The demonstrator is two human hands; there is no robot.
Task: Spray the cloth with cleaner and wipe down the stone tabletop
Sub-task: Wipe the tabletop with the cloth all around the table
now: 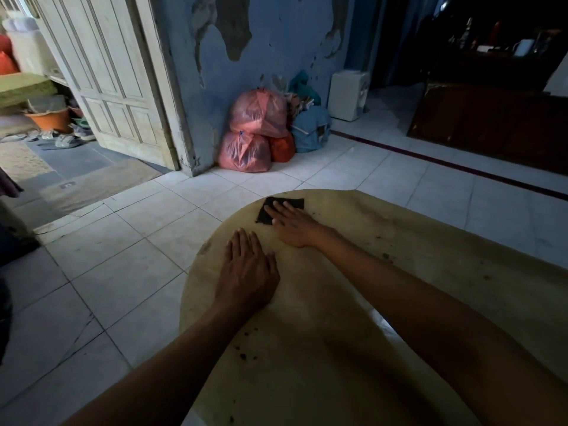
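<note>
Since the cloth (pixel 278 209) is thin, dark and limp, it should slide best under a flat palm, and the right hand (pixel 295 224) presses it with straight fingers near the far rim of the smooth, beige stone tabletop (pixel 430 272). Beside it, the left hand (pixel 249 270) lies flat, holding nothing, near dark crumbs (pixel 246 353).
</note>
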